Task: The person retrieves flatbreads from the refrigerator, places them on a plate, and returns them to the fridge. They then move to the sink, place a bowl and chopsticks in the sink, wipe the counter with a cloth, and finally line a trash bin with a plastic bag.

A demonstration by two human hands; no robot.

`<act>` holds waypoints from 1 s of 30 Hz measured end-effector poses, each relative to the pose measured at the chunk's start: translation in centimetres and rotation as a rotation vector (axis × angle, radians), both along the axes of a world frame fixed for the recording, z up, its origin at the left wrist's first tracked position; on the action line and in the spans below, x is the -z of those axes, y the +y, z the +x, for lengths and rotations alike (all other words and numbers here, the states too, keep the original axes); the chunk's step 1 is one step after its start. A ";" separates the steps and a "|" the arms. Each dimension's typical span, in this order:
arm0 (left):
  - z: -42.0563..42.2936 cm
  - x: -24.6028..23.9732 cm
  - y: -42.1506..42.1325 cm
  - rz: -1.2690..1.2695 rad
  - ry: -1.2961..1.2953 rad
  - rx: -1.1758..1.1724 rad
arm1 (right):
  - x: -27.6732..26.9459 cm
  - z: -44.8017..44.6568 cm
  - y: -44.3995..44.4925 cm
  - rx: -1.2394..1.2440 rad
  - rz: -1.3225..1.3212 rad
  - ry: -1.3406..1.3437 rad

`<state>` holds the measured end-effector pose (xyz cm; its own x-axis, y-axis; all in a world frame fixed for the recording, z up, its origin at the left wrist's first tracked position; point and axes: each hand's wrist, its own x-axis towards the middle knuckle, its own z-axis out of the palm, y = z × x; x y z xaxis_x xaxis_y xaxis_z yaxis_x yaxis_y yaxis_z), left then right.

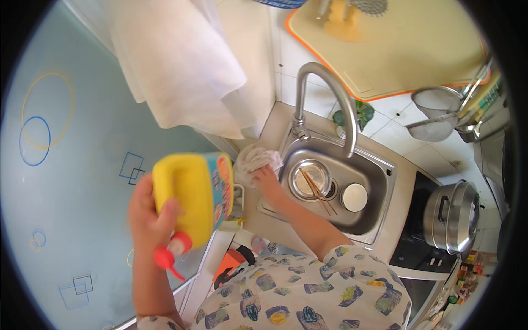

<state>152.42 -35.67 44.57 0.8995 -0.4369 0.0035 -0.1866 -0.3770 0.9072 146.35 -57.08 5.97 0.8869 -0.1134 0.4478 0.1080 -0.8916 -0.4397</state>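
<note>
My left hand is closed around the handle of a yellow plastic jug with a blue label. The jug is raised left of the sink, and its red pump top points down toward me. My right hand reaches across to a crumpled pale cloth on the counter beside the sink's left rim, fingers on its folds. In the stainless steel sink lie a round metal bowl, thin wooden chopsticks resting across it, and a small white round dish.
A tall curved faucet arches over the sink, with a small plant behind. At right a steel steamer pot stands on a black cooktop. Strainers hang by the wall near a cutting board. A white curtain hangs at upper left.
</note>
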 end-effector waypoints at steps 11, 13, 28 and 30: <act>8.9 10.4 -23.1 -0.071 -0.032 0.443 | -3.6 -1.4 -0.3 0.003 0.139 0.048; 10.6 13.2 -26.1 -0.053 -0.046 0.477 | -3.5 -1.6 -0.4 0.005 0.121 0.055; 12.1 21.9 -28.6 -0.492 0.531 0.404 | -5.5 1.2 -2.5 0.124 0.158 0.079; 8.6 22.3 -21.5 -0.325 0.273 0.527 | -4.6 2.7 -2.5 0.124 0.079 0.182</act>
<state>161.06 -57.19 22.29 0.5542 -0.8323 0.0119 -0.0191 0.0016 0.9998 149.03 -59.53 10.60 0.9294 -0.2550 0.2668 -0.0879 -0.8550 -0.5112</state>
